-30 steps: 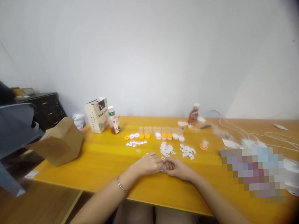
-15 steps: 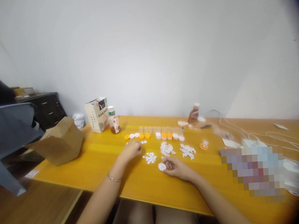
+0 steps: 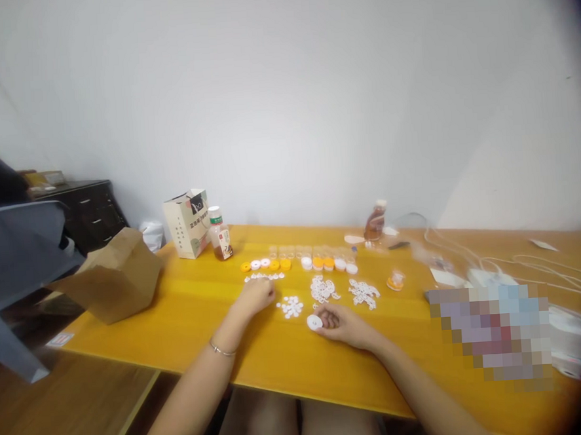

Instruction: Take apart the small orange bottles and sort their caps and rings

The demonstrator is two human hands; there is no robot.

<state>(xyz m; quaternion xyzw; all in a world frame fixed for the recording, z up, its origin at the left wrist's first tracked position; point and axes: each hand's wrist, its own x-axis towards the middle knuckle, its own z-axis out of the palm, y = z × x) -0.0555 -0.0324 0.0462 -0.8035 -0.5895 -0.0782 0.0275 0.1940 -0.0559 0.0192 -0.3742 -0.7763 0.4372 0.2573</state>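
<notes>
My right hand (image 3: 343, 324) grips a round white cap (image 3: 314, 322) between thumb and fingers, just above the table. My left hand (image 3: 254, 296) is closed, its fingers curled under, beside a row of small white pieces (image 3: 281, 276); whatever it may hold is hidden. Between the hands lies a heap of small white discs (image 3: 292, 306). Two piles of white openwork pieces, a left pile (image 3: 323, 288) and a right pile (image 3: 364, 293), lie beyond my right hand. Farther back run orange and white caps, one group on the left (image 3: 285, 264) and one on the right (image 3: 328, 264).
Small clear containers (image 3: 290, 251) line up behind the caps. A drink bottle (image 3: 220, 233) and a paper gift bag (image 3: 187, 225) stand back left, with a brown paper bag (image 3: 122, 280) nearer. Another bottle (image 3: 375, 221), cables (image 3: 534, 269) and a blurred-out item (image 3: 499, 336) are right.
My left hand has drawn back slightly towards me, uncovering more of the row of small white pieces. My right hand still holds the white cap in the same place.
</notes>
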